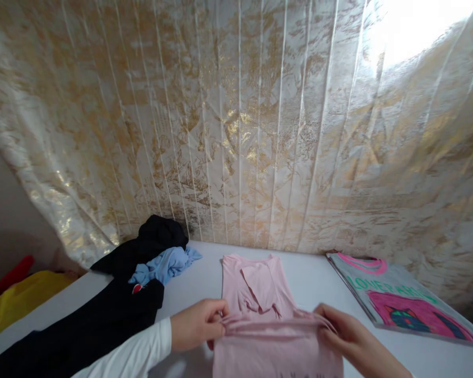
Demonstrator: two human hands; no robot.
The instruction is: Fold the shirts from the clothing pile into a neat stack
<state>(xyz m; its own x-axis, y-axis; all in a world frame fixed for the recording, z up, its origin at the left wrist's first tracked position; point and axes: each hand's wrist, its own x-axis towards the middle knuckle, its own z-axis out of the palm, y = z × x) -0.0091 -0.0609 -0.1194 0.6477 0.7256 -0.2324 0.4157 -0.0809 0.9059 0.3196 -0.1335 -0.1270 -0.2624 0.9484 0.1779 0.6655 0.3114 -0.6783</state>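
Pink garment (276,350) creases softly between left fingers (216,330) and right fingers (329,314).

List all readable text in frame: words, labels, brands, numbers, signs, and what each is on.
"LOVE PARI…": green letters on the grey shirt with the pink collar, at right; the end of the second word is too blurred to read for sure.
Unreadable: dark marks on the pink garment, cut off by the bottom edge of the picture.
Unreadable: red-and-white patch on the black clothing; too small to show any lettering.
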